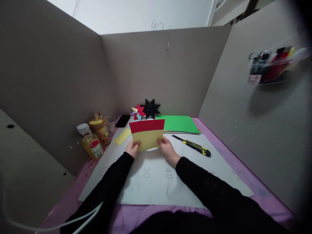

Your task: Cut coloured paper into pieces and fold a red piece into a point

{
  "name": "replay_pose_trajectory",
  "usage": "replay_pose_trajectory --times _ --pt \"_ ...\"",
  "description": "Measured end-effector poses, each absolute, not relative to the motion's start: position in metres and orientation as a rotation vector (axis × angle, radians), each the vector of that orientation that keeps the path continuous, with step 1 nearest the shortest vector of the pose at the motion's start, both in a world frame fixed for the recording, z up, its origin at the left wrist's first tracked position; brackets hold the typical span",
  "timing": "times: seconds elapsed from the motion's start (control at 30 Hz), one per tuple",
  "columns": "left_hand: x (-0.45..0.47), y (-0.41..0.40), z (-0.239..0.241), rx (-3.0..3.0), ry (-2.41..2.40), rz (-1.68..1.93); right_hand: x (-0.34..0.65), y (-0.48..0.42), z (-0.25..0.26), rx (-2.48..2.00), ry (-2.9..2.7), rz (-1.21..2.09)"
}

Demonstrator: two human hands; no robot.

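Observation:
Two sheets of paper, one yellow and one red, are held up together in both my hands. The yellow paper [147,139] is in front, and the red paper [147,125] shows as a band above it. My left hand [133,149] grips the lower left edge, thumb on the front. At the lower right edge my right hand [168,149] pinches the sheets the same way. My other fingers are hidden behind the paper. A black and yellow utility knife [195,146] lies to the right of my right hand. Left of the sheets rests a yellow paper piece [122,136].
Green paper [179,124] lies in a stack behind the white mat [156,191]. A black paper star [151,109], a multicoloured star [138,112] and a phone [123,121] are at the back. A glue bottle [91,143] stands left. A tool holder [270,68] hangs on the right panel.

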State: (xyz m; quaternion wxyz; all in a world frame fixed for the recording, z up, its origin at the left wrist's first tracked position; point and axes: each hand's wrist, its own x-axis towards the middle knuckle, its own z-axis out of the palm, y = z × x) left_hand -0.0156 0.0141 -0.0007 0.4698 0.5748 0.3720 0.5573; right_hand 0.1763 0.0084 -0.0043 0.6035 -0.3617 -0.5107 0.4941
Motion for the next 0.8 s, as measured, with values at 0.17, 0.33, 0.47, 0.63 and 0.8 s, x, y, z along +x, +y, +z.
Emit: replay_pose_trajectory --times 0.17,0.33,0.47,0.63,0.8 --pt "-0.015 0.014 0.001 1.364 0.923 1.338 0.177 0.01 -0.01 -0.877 -1.158 1.193" --pt "-0.017 0.009 0.001 1.217 0.908 1.299 0.186 0.004 0.011 -0.796 -1.243 1.255" --pt "-0.014 -0.002 0.001 1.067 0.795 1.093 0.198 0.002 0.027 -0.799 -1.179 1.28" --pt "-0.016 -0.01 0.01 0.975 0.755 0.925 0.207 0.0 0.026 -0.865 -1.152 1.392" --pt "-0.023 -0.005 0.018 0.935 0.844 1.102 0.2 -0.007 0.02 -0.941 -1.174 1.508"
